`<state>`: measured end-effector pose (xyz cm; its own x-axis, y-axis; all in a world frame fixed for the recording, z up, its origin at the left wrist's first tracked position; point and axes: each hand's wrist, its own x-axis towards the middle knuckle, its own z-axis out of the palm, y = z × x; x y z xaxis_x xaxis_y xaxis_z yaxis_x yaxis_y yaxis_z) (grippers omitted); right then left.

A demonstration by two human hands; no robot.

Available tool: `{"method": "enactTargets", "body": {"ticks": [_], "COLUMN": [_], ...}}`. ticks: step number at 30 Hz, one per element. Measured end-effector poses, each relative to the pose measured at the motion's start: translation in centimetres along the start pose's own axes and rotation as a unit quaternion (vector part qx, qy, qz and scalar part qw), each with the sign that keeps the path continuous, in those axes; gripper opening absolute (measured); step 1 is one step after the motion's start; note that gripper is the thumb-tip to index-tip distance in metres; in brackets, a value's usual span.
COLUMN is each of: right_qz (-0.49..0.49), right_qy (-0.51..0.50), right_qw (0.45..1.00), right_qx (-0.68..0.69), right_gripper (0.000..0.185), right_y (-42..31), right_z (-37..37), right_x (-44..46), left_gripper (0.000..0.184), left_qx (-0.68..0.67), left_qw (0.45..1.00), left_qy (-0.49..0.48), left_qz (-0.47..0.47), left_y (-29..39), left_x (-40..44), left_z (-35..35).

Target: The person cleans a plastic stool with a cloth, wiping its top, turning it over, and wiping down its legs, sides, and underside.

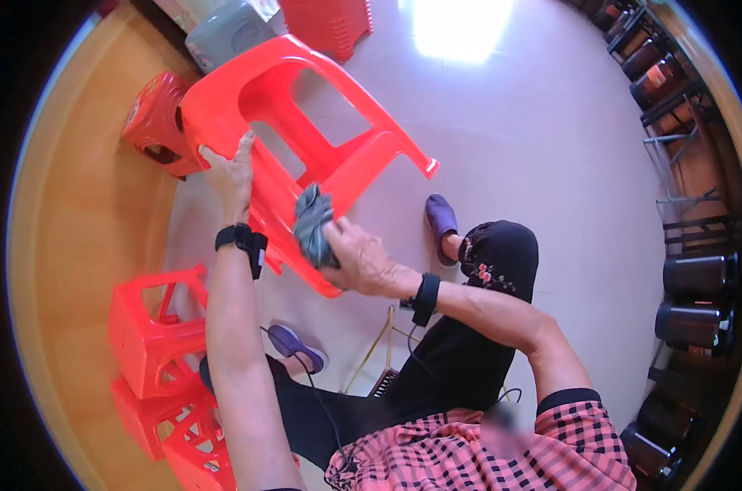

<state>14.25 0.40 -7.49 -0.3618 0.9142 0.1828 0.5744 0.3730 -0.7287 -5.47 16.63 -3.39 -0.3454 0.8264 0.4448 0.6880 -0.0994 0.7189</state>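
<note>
A red plastic stool (346,164) is tilted on its side in front of me, its legs pointing right and down. My left hand (230,173) grips the stool at its seat edge, thumb and fingers apart around the plastic. A crumpled grey-green cloth (312,222) lies against one of the stool's legs, and my right hand (363,258) is closed on it, pressing it to the red plastic. Part of the stool's lower end is hidden behind the cloth and my fingers.
Smaller red stools stand at the left (154,323) and upper left (154,123), beside a wooden panel (76,245). A grey stool (228,37) and another red one (330,24) are at the top. Dark jars (694,323) line racks on the right.
</note>
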Motion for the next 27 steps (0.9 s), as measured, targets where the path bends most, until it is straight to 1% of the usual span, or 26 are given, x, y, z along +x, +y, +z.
{"method": "enactTargets", "body": {"ticks": [2, 4, 5, 6, 7, 8, 9, 10, 11, 12, 14, 15, 16, 17, 18, 19, 20, 21, 22, 23, 24, 25, 26, 27], "right_qz": [-0.014, -0.035, -0.045, -0.046, -0.051, -0.055, -0.055, -0.032, -0.01, -0.011, 0.043, 0.061, 0.067, 0.073, 0.071, 0.074, 0.079, 0.079, 0.04, -0.001, -0.005, -0.036, -0.066, -0.069], "right_qy": [0.002, -0.068, -0.066, -0.066, -0.104, -0.142, -0.142, -0.17, -0.198, -0.201, -0.224, -0.162, -0.013, 0.133, 0.123, 0.181, 0.241, 0.238, 0.184, 0.127, 0.123, 0.02, -0.081, -0.083], "right_qw": [1.0, 0.996, 0.995, 0.995, 0.993, 0.988, 0.988, 0.985, 0.98, 0.979, 0.973, 0.984, 0.99, 0.965, 0.966, 0.955, 0.939, 0.94, 0.973, 0.991, 0.992, 0.999, 0.993, 0.992], "right_qx": [-0.022, -0.054, -0.055, -0.054, -0.033, -0.011, -0.013, 0.002, 0.018, 0.021, 0.035, 0.031, 0.125, 0.215, 0.217, 0.225, 0.231, 0.229, 0.135, 0.04, 0.04, -0.01, -0.062, -0.061], "right_gripper": [0.046, 0.046, 0.041, 0.041, 0.038, 0.035, 0.035, 0.033, 0.033, 0.033, 0.034, 0.034, 0.034, 0.034, 0.034, 0.035, 0.036, 0.036, 0.037, 0.038, 0.038, 0.037, 0.035, 0.035], "right_y": [0.5, 0.9, 1.2, 1.1, 1.2, 1.1, 1.2, 1.1, 1.1, 1.2, 1.6, 2.2, 2.5, 2.7, 2.6, 2.3, 2.1, 2.0, 1.9, 1.7, 1.3, 0.7, 0.2, -0.6], "right_z": [0.4, 0.3, 0.2, -0.4, -1.0, -1.7, -2.3, -2.8, -3.3, -3.8, -4.8, -4.5, -3.7, -3.0, -3.4, -4.5, -5.0, -4.7, -4.4, -3.8, -2.8, -1.7, -0.9, -0.9], "right_x": [-0.9, -1.0, -0.8, -0.7, -0.7, -0.6, -0.5, -0.3, -0.1, 0.1, 0.7, 1.2, 1.5, 1.8, 2.5, 3.4, 3.8, 3.7, 3.5, 3.1, 2.4, 1.5, 0.6, 0.3], "left_gripper": [0.104, 0.104, 0.102, 0.1, 0.1, 0.096, 0.093, 0.093, 0.09, 0.086, 0.086, 0.086, 0.086, 0.086, 0.086, 0.089, 0.089, 0.092, 0.095, 0.095, 0.098, 0.102, 0.102, 0.103], "left_qx": [-0.016, -0.021, -0.028, -0.037, -0.038, -0.073, -0.108, -0.108, -0.078, -0.046, -0.046, -0.049, -0.046, -0.055, -0.063, -0.059, -0.057, -0.065, -0.073, -0.074, -0.041, -0.008, -0.007, 0.0], "left_qw": [1.0, 1.0, 1.0, 0.999, 0.999, 0.997, 0.994, 0.994, 0.997, 0.999, 0.999, 0.999, 0.999, 0.998, 0.997, 0.998, 0.998, 0.997, 0.997, 0.997, 0.998, 0.999, 0.999, 0.999], "left_qy": [-0.002, -0.004, 0.002, 0.01, 0.01, -0.007, -0.023, -0.023, -0.012, 0.0, -0.002, -0.007, -0.001, -0.019, -0.037, -0.032, -0.032, -0.025, -0.017, -0.012, -0.015, -0.019, -0.017, -0.019], "left_qz": [-0.001, -0.004, 0.005, 0.015, 0.015, 0.003, -0.01, -0.011, -0.011, -0.012, -0.01, -0.007, -0.013, -0.017, -0.022, -0.007, -0.012, -0.017, -0.023, -0.026, -0.035, -0.044, -0.046, -0.041], "left_y": [0.1, -0.6, -1.1, -0.6, -0.2, 0.1, 0.6, 0.1, -0.7, -1.4, -1.9, -2.0, -2.2, -2.5, -2.7, -3.0, -3.2, -2.9, -2.7, -2.5, -1.8, -1.6, -1.9, -2.0], "left_x": [0.1, 0.6, 0.8, 0.9, 0.8, 0.8, 0.6, 0.8, 1.1, 1.4, 1.6, 1.8, 2.0, 2.1, 2.1, 2.0, 1.9, 2.0, 2.0, 1.9, 1.7, 1.6, 1.5, 1.6], "left_z": [0.3, 0.1, 0.2, 0.1, -0.2, -0.8, -1.1, -1.0, -0.9, -0.9, -1.3, -1.5, -1.8, -2.1, -2.3, -2.4, -2.2, -1.8, -1.5, -1.2, -1.2, -1.2, -1.2, -1.1]}}
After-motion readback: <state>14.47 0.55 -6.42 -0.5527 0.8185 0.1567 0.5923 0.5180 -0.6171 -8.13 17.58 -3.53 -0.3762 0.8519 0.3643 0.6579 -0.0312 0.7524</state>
